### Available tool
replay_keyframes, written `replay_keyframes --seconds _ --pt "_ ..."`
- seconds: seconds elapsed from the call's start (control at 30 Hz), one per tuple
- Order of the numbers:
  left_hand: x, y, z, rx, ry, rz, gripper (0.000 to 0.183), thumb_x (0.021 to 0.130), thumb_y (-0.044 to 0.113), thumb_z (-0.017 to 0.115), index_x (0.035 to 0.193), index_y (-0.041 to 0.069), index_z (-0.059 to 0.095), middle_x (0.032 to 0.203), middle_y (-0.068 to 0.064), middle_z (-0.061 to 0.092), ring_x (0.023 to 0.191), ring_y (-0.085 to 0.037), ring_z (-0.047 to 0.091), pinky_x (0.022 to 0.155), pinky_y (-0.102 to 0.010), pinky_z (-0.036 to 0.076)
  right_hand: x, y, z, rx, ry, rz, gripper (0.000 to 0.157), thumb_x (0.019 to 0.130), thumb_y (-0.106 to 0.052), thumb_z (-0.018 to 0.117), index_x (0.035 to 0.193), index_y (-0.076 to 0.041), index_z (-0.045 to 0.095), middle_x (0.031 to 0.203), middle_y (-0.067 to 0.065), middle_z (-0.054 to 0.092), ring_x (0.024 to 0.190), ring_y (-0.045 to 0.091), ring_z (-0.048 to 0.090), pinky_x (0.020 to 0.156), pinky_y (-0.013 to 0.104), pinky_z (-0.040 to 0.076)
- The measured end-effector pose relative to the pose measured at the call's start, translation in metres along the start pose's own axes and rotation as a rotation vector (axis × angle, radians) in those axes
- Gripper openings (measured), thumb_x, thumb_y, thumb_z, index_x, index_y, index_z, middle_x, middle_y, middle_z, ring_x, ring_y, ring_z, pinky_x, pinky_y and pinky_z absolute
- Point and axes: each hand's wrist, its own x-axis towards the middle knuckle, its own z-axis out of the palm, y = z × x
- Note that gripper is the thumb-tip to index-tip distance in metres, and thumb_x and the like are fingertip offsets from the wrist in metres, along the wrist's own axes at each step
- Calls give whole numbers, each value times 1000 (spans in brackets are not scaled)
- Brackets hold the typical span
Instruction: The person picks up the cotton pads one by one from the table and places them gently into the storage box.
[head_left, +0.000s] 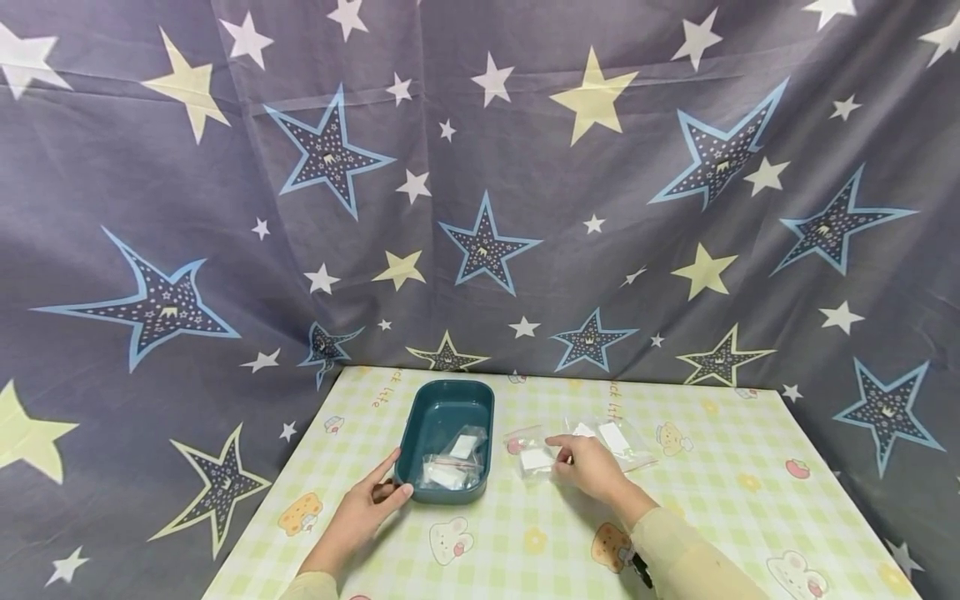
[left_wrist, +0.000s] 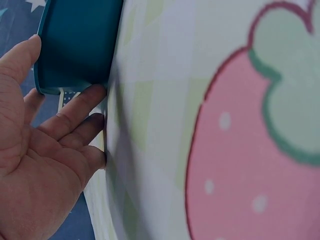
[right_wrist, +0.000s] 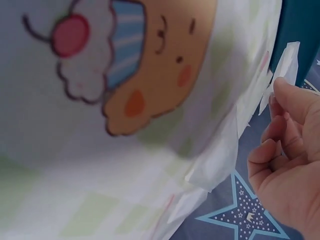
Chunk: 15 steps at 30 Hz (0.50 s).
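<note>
A dark teal rectangular box (head_left: 442,501) stands on the table. Inside it lie clear zip bags (head_left: 447,473) with white contents. My left hand (head_left: 362,510) rests at its near left corner, fingers spread and fairly straight, touching it; the left wrist view shows fingertips against the teal wall (left_wrist: 80,45). To the right of the box, my right hand (head_left: 592,471) pinches the edge of a small clear zip bag (head_left: 536,460) holding a white piece. In the right wrist view, thumb and forefinger meet on this bag (right_wrist: 286,65), other fingers curled in.
More clear bags with white pieces (head_left: 617,438) lie just beyond my right hand. A green checked cloth (head_left: 712,500) with cartoon prints covers the table. Behind the table's far edge hangs a grey star-patterned curtain (head_left: 480,317).
</note>
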Motion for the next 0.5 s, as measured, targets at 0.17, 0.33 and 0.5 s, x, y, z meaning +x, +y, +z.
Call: replay_keyframes --seconds 0.17,0.33,0.5 --pt "-1 -1 0 -10 -8 -7 77 99 49 75 166 37 41 134 -21 74 132 -37 69 111 -56 54 3 -2 -7 -9 28 -9 42 93 -5 80 134 -8 75 82 -9 75 67 0 58 61 22 47" --pt "-1 -2 0 -5 -8 -12 77 99 50 75 166 36 41 134 -22 74 131 -38 69 111 -57 54 8 -4 -12 1 36 -17 43 92 -6 81 134 -6 74 82 -8 75 66 0 57 60 21 46" --pt "0 -3 0 -2 -7 -6 77 99 50 75 166 36 41 133 -22 74 132 -38 68 110 -57 54 12 -9 -18 29 28 -9 44 94 -6 79 137 -6 73 81 -9 74 63 1 55 56 21 45"
